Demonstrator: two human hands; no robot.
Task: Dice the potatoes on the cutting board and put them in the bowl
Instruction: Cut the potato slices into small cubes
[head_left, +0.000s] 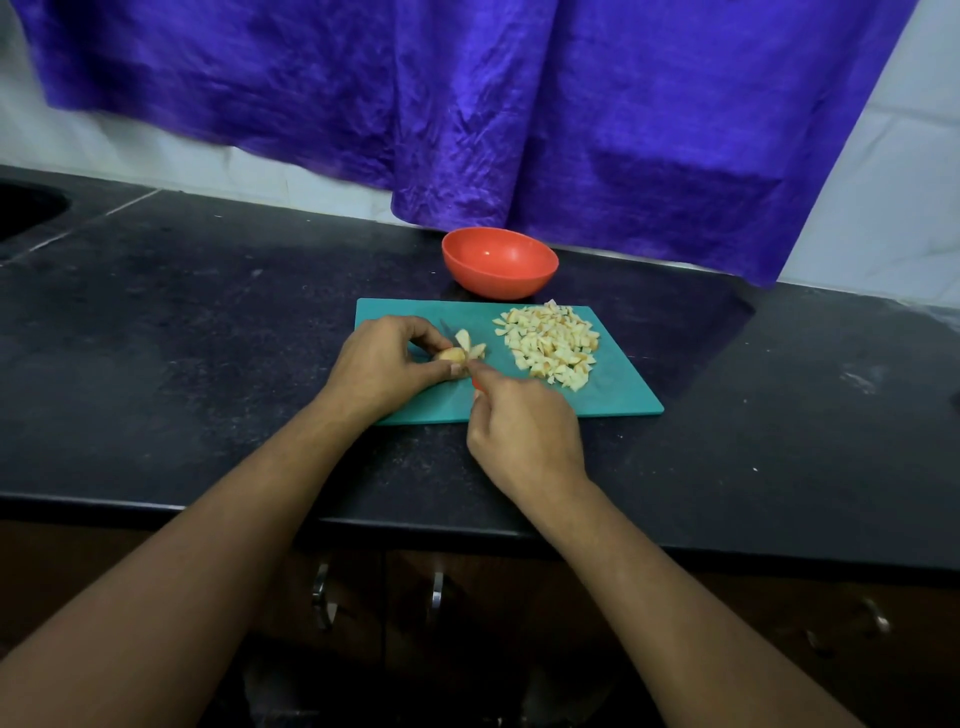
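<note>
A teal cutting board (613, 395) lies on the black counter. On its left part my left hand (387, 364) pinches a small potato piece (451, 355) between fingers and thumb. My right hand (524, 431) grips a knife with a red handle (475, 383); its blade (448, 328) runs through the potato, with cut slices (470, 345) fanning out to the right. A heap of diced potato (550, 344) fills the board's right part. Behind the board stands an orange bowl (500, 262), which looks empty.
The black stone counter (208, 338) stretches wide to both sides. A purple cloth (519, 104) hangs down the tiled wall just behind the bowl. A dark sink opening (26, 208) sits at the far left. Cabinet doors with metal handles (436, 597) are below the counter edge.
</note>
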